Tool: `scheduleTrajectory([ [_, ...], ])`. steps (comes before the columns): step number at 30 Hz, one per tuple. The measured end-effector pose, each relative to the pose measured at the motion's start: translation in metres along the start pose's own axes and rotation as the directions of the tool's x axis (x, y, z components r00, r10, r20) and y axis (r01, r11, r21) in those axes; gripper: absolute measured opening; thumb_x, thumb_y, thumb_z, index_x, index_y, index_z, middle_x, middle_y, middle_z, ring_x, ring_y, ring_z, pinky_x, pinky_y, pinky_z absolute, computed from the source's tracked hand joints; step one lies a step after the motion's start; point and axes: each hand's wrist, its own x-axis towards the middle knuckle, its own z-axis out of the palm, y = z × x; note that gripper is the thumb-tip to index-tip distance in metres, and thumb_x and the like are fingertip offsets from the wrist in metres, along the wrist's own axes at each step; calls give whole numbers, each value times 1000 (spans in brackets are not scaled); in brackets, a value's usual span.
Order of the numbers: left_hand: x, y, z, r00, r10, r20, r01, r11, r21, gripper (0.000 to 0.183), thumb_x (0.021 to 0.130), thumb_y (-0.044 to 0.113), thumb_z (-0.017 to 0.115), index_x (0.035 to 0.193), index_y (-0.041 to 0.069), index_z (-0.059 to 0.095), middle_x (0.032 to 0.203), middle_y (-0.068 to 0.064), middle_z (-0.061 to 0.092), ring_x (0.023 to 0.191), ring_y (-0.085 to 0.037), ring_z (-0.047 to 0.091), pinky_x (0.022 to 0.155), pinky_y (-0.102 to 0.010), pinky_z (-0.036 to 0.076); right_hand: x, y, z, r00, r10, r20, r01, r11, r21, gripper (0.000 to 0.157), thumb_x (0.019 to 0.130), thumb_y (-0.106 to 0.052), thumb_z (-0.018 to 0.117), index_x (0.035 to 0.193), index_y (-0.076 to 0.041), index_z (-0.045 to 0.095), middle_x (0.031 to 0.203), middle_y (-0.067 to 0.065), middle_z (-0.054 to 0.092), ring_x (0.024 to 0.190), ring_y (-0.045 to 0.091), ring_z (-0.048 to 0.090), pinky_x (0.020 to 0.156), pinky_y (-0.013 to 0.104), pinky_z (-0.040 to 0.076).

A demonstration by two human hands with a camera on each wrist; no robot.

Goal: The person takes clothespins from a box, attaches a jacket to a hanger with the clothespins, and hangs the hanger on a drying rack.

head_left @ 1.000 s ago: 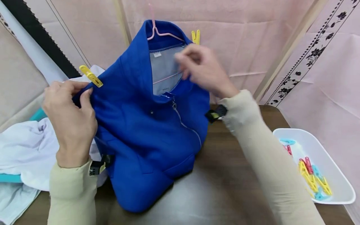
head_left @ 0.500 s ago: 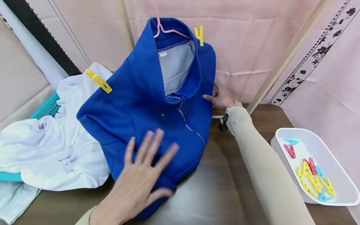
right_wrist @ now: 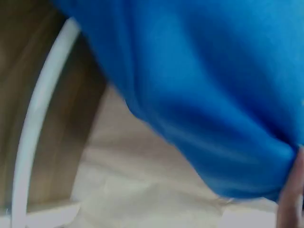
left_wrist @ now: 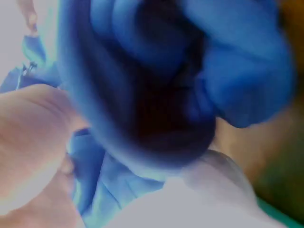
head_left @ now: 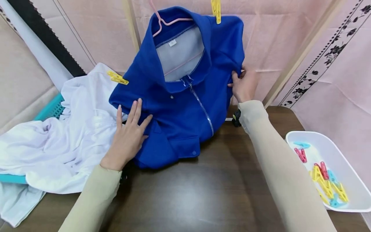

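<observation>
A blue zip-front jacket hangs on a pink hanger in the head view, its collar standing up. Yellow clothespins are clipped at both shoulders. My right hand pinches the jacket's sleeve at its right side; folds run toward that grip in the right wrist view, where a finger shows at the edge. With fingers spread and straight, my left hand lies against the lower left side of the jacket. In the left wrist view, blurred blue cloth hides part of the scene.
White laundry spills over a teal basket at the left. On the right, a white tub holds red, yellow and blue clothespins. A white curved bar stands near the jacket. The dark wooden table lies below.
My left hand let go of the left shoulder and moved down to the jacket's side. My right hand went from the collar to the right sleeve. The jacket shifted up and right.
</observation>
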Motion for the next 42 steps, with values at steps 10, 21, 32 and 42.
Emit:
scheduleTrajectory([
  [10, 1, 62, 27, 981, 7, 194, -2, 1000, -28, 102, 83, 78, 61, 164, 29, 22, 173, -17, 4, 158, -46, 9, 121, -73, 11, -70, 34, 26, 805, 40, 592, 254, 878, -405, 118, 88, -77, 55, 157, -30, -28, 165, 19, -31, 154, 53, -10, 122, 69, 13],
  [21, 27, 40, 52, 860, -191, 473, 223, 975, -12, 80, 101, 58, 49, 165, 32, 8, 171, -15, -20, 155, -49, -19, 115, -78, -11, -106, 69, 95, 799, 61, 598, 335, 781, -527, 96, 96, -77, 36, 161, -32, -17, 165, 15, -33, 154, 48, -21, 124, 67, 4],
  [32, -3, 32, 29, 969, -36, 244, 68, 990, -123, 64, 103, 42, 57, 158, 12, 39, 171, -21, 13, 159, -38, 14, 123, -70, 7, -101, 53, 61, 688, 112, 717, 288, 865, -412, 81, 102, -70, 31, 163, -34, -9, 169, 14, -24, 156, 44, -16, 125, 67, 4],
  [42, -46, -14, -27, 943, -333, 14, 328, 920, -215, 69, 88, 21, 79, 140, -7, 44, 141, -34, 41, 131, -54, 32, 107, -73, 24, -133, 16, 13, 752, -61, 656, 347, 883, -315, 70, 107, -57, 37, 163, -17, 25, 171, 17, 13, 160, 36, 10, 125, 63, 16],
])
